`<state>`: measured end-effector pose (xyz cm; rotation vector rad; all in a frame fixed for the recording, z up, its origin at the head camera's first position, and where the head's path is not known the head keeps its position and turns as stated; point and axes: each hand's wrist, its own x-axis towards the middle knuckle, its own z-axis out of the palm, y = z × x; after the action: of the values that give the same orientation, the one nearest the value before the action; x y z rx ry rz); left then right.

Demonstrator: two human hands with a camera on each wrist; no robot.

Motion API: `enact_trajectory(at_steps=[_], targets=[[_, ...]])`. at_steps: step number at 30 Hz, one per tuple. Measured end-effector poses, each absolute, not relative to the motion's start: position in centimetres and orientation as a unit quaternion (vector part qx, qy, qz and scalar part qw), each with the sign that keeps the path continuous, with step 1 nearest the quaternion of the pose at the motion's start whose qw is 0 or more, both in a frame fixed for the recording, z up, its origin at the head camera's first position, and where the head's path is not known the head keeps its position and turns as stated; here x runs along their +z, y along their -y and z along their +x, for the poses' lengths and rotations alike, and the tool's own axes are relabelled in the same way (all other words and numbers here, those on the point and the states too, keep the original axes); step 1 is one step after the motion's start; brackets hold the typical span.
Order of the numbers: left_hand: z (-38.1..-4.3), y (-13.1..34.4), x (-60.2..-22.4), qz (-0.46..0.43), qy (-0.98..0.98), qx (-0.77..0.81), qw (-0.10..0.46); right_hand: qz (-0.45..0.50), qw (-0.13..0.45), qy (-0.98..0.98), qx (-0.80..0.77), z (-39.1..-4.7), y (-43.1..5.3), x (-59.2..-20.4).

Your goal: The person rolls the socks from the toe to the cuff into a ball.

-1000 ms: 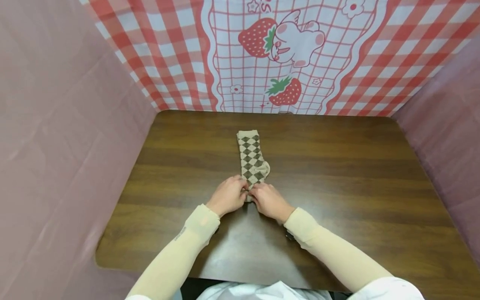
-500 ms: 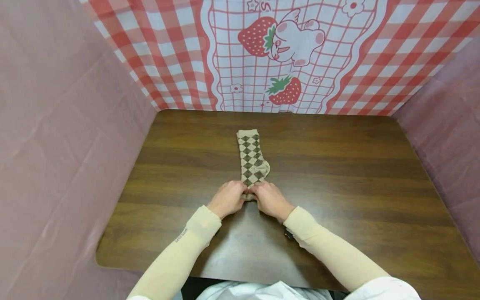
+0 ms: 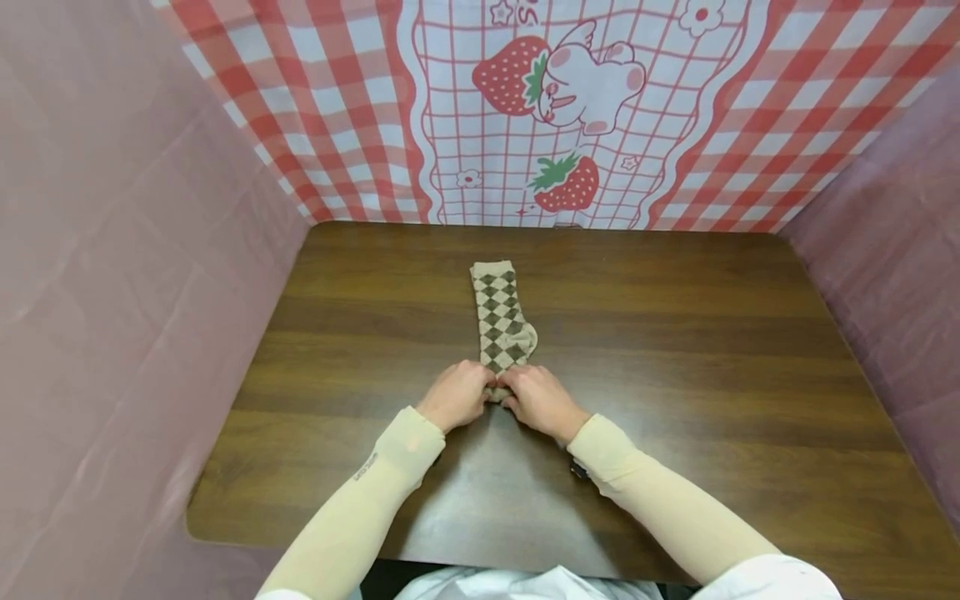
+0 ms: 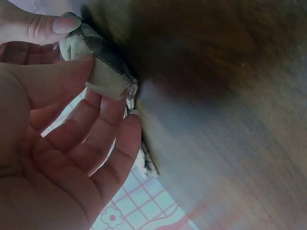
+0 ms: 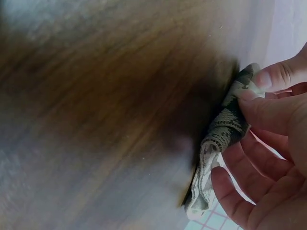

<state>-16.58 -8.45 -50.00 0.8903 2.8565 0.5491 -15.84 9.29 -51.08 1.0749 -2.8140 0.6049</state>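
Note:
A beige sock (image 3: 498,312) with dark diamonds lies lengthwise on the brown table, cuff away from me and heel bulging to the right. At its near end, my left hand (image 3: 457,395) and right hand (image 3: 542,402) meet, thumbs and fingers pinching the toe part. That end looks turned over into a small fold. The left wrist view shows the folded fabric (image 4: 103,62) between thumb and fingers, with the other hand's thumb beside it. In the right wrist view the rolled edge (image 5: 228,120) is held the same way. Fingers partly cover the toe.
The brown table (image 3: 675,350) reaches well past the sock on both sides. A red-and-white checked cloth (image 3: 337,100) with strawberries hangs at its far edge. Pink cloth (image 3: 112,292) hangs at the left, and more pink cloth (image 3: 892,217) at the right.
My left fingers have come down slightly toward the sock's near end, and both hands now grip the toe side by side. The rest of the sock stays in place.

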Motion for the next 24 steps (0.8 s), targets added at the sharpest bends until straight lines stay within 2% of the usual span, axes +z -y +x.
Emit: enact_trajectory(at_steps=[11,24], targets=[[-16.9,8.2,-49.5,0.291,-0.935,0.185,0.081,0.340,0.051,0.923,0.171,-15.3,-9.4,-51.7],[-18.1,7.7,-49.2,0.244,-0.930,0.224,0.160,0.331,0.083,0.926,0.159,-15.0,-9.5,-51.4]])
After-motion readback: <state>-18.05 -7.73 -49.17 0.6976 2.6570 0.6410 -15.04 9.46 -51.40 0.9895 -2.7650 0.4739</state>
